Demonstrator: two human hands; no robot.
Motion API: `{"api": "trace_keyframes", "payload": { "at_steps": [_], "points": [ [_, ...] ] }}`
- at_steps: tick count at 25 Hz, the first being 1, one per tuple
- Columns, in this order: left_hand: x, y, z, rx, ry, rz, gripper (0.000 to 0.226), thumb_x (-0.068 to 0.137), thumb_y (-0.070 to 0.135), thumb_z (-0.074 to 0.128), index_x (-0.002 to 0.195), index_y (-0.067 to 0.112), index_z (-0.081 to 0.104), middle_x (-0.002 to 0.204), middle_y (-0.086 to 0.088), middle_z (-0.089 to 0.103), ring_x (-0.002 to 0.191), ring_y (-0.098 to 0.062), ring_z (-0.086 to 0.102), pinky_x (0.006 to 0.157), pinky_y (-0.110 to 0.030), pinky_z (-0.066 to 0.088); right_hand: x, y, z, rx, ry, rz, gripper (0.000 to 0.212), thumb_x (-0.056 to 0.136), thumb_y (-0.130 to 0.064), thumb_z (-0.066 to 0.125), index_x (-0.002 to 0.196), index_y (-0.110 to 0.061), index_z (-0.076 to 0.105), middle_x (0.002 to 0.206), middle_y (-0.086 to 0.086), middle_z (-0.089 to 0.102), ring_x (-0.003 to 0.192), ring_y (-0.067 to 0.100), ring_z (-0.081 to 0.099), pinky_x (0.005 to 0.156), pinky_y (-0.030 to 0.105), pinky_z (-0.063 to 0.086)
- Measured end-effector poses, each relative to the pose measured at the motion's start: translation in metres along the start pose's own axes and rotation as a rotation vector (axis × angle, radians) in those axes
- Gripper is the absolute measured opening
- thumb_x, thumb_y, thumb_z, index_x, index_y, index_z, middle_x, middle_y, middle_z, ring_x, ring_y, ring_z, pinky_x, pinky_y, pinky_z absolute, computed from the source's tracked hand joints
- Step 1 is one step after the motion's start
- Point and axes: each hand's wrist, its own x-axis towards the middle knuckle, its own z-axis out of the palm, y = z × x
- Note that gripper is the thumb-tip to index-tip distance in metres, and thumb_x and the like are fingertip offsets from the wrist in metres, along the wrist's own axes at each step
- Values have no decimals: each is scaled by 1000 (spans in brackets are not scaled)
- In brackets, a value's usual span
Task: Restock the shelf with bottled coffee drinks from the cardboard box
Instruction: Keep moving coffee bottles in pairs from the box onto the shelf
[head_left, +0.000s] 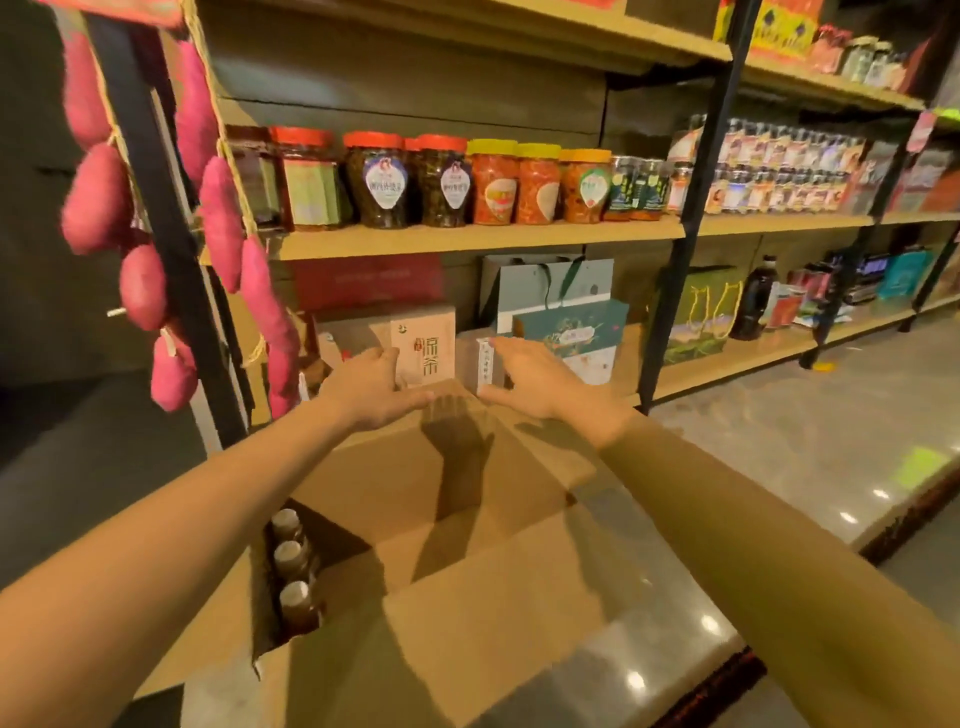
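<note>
Cardboard box gapes, bottled coffee drinks exposed; left hand and right hand, apart, fingers straight, touch shelf cartons, seemingly clearing room.

The pale carton on the lower shelf carried two large brown characters, 凉茶, stacked one above the other, with a small round green logo near its top left corner. Shield-shaped labels on the dark jars one shelf up bore lines of characters too blurred to read. The narrow white box beside the carton had a vertical column of print, also illegible.
</note>
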Motion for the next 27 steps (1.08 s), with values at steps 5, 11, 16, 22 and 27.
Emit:
{"api": "trace_keyframes", "payload": {
  "at_steps": [5,11,16,22,27],
  "points": [
    [0,-50,1,2,66,-251,65,85,55,55,131,11,44,135,-10,52,120,-28,50,99,-40,44,80,-24,37,132,-101,-204,70,90,-43,55,147,-13,26,152,9,32,140,28,30,114,40,28],
    [-15,-57,22,1,187,-676,70,85,54,56,140,16,37,143,-7,45,130,-25,44,104,-38,39,137,-60,89,194,-211,-522,69,90,-39,57,147,-16,28,153,6,32,140,25,31,113,41,31],
    [-25,-26,54,3,241,-1028,63,89,47,54,140,15,37,143,-8,42,129,-26,42,100,-37,39,154,-64,124,224,-306,-779,69,91,-38,56,148,-16,24,154,6,29,142,26,27,114,43,30],
    [-13,1,114,-353,486,-1349,65,91,34,56,145,15,26,142,-5,44,128,-25,45,101,-35,42,160,-65,178,454,-534,-846,64,93,-40,52,148,-22,25,153,4,30,141,26,30,111,47,33],
    [18,0,159,-632,829,-1588,61,95,27,52,147,17,22,146,-2,40,133,-23,42,109,-38,34,160,-67,230,310,-383,-995,54,96,-36,48,144,-20,32,150,3,38,139,24,33,114,41,24]
  ]
}}
